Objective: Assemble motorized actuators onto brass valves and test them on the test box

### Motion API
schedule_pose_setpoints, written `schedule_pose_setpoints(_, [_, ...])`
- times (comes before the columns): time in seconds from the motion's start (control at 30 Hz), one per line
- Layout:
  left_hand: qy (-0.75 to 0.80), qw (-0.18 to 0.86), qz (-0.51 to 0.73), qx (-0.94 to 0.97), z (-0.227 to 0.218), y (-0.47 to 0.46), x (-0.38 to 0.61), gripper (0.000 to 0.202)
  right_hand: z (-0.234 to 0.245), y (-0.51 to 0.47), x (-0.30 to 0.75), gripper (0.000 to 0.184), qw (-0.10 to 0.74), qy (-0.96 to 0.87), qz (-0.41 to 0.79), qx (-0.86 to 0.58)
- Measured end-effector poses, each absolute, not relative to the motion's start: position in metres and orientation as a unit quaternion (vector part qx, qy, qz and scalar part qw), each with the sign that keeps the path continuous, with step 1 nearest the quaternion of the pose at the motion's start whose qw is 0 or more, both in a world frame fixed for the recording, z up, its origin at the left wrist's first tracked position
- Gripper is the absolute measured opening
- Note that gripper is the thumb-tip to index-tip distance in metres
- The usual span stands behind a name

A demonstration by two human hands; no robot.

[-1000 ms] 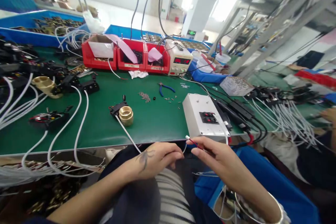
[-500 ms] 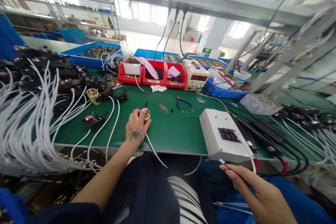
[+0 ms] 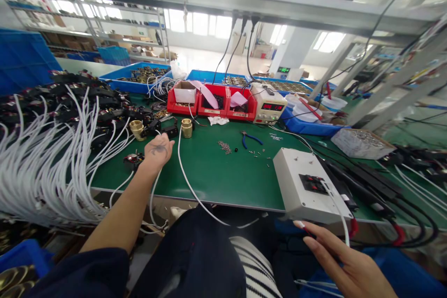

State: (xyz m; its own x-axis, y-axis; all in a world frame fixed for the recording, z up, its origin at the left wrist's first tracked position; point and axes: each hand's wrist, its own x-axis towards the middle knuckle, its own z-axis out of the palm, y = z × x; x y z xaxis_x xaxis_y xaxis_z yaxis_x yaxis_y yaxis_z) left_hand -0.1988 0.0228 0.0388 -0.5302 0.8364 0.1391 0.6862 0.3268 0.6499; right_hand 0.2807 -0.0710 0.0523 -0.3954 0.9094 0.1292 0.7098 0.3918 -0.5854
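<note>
My left hand point(image 3: 159, 150) reaches over the table beside a black module point(image 3: 170, 131). Its fingers are mostly hidden behind the back of the hand, so whether it grips the module cannot be told. Just right of it a brass fitting point(image 3: 186, 128) stands upright. From there a white cable point(image 3: 188, 186) droops across my lap to a small plug point(image 3: 264, 214). In front of the white box point(image 3: 307, 186) my right hand point(image 3: 344, 256) pinches thin wires with a small white connector point(image 3: 299, 224) at the fingertips. A white cable from the box passes behind this hand.
Many white cables point(image 3: 63, 177) with black modules crowd the left. Another brass fitting point(image 3: 137, 129) stands there. Red bins point(image 3: 211, 107) and a power supply point(image 3: 268, 106) line the back. Blue-handled pliers point(image 3: 252, 139) and small screws point(image 3: 224, 147) lie mid-table. Black adapters point(image 3: 366, 191) sit right.
My left hand has let go of the brass fitting, which now stands farther back, and has moved left to the black module. My right hand still holds the connector. The view has shifted slightly.
</note>
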Motion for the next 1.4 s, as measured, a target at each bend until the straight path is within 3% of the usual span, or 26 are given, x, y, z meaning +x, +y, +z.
schedule_pose_setpoints(0.13, [0.777,0.242,0.378,0.441,0.041,-0.005,-0.205,0.026,0.052,-0.075,0.27,0.032,0.176,-0.82,0.287,-0.463])
schedule_pose_setpoints(0.27, [0.69,0.334,0.494,0.41,0.065,-0.02,-0.197,0.025,0.048,-0.076,0.254,0.034,0.158,-0.824,0.297,-0.457])
schedule_pose_setpoints(0.4, [0.566,0.394,0.612,0.388,0.11,-0.035,-0.173,0.021,0.05,-0.075,0.247,0.037,0.16,-0.818,0.305,-0.461])
schedule_pose_setpoints(0.63, [0.425,0.473,0.681,0.363,0.164,-0.03,-0.114,0.023,0.062,-0.079,0.241,0.028,0.212,-0.801,0.294,-0.476])
schedule_pose_setpoints(0.87, [0.435,0.531,0.674,0.272,0.128,-0.006,-0.07,0.023,0.064,-0.078,0.217,0.038,0.338,-0.8,0.262,-0.42])
schedule_pose_setpoints(0.97, [0.455,0.547,0.662,0.235,0.105,-0.008,-0.052,0.014,0.059,-0.075,0.2,0.042,0.314,-0.802,0.297,-0.413])
schedule_pose_setpoints(1.07, [0.471,0.547,0.655,0.222,0.093,-0.014,-0.036,0.011,0.05,-0.071,0.183,0.066,0.288,-0.796,0.317,-0.428])
schedule_pose_setpoints(1.1, [0.477,0.545,0.652,0.225,0.091,-0.016,-0.032,0.009,0.047,-0.07,0.178,0.059,0.285,-0.798,0.312,-0.429])
schedule_pose_setpoints(1.2, [0.501,0.54,0.624,0.262,0.086,-0.023,-0.027,0.007,0.041,-0.067,0.173,0.013,0.277,-0.803,0.289,-0.441])
schedule_pose_setpoints(1.4, [0.612,0.42,0.551,0.382,0.056,-0.04,-0.062,0.016,0.051,-0.073,0.198,0.02,0.304,-0.779,0.262,-0.481])
